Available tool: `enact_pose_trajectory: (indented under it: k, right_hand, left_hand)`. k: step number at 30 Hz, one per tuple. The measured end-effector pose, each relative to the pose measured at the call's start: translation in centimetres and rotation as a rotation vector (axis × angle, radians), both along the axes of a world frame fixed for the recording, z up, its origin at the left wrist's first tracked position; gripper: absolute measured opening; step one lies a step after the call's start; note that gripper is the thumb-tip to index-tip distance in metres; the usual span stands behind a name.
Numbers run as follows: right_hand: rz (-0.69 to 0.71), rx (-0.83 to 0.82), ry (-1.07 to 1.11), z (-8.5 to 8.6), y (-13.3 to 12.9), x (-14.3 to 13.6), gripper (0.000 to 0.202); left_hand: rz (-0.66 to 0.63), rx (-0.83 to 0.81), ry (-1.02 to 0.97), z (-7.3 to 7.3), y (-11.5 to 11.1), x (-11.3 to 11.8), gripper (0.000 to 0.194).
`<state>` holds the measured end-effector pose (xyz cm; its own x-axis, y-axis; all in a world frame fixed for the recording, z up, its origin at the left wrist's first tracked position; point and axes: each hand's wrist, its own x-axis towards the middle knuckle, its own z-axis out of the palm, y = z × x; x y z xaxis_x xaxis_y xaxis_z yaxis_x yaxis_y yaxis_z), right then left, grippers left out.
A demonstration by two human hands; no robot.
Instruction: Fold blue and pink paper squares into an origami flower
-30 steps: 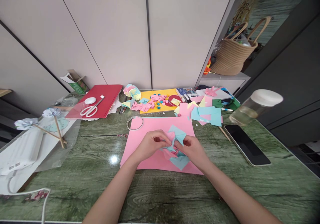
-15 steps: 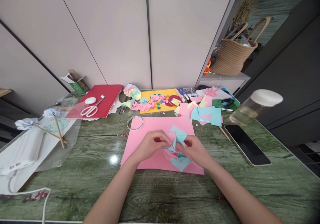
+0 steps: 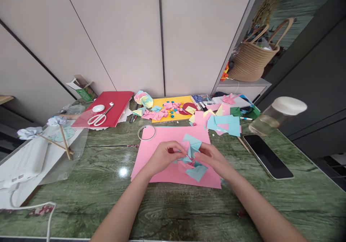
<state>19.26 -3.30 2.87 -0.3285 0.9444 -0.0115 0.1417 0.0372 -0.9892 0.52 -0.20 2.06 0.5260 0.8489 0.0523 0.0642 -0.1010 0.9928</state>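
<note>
R fingers point(image 3: 203, 157) shifted, touching folded ppr point(image 3: 192, 151), grip unclear; L fingers point(image 3: 176, 145) pinch it.

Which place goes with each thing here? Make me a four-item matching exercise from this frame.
1. Scissors
2. Folded paper piece
3. Phone
4. Woven basket

A. On the shelf at the right
B. On the red sheets
C. On the table, beside the bottle
D. Between the left hand and right hand

Pairs: 1-B, 2-D, 3-C, 4-A

Folded pink-and-blue paper piece point(image 3: 193, 149), flaps splayed, held over pink sheet point(image 3: 173, 133).
</note>
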Motion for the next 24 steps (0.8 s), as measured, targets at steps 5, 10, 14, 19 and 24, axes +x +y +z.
enact_pose_trajectory:
  k: [5,10,14,19,24]
  right_hand:
    - [-0.137,0.021,-0.038,-1.0,0.0,-0.7,0.024]
    - [-0.214,0.063,-0.103,-1.1,-0.1,-1.0,0.016]
    - [-0.277,0.019,-0.105,-1.0,-0.3,-1.2,0.036]
    - [-0.322,0.111,-0.198,-1.1,-0.4,-1.1,0.044]
    - [-0.286,0.150,-0.032,-1.1,-0.1,-0.7,0.027]
  left_hand:
    - [0.010,0.019,0.031,-0.2,-0.1,0.3,0.006]
    - [0.007,0.011,0.028,-0.5,-0.1,0.2,0.008]
    - [0.004,0.017,0.019,-0.6,0.1,0.2,0.008]
    - [0.013,0.023,0.020,-0.7,0.2,0.2,0.008]
    - [0.089,0.071,0.089,-0.6,0.2,0.2,0.008]
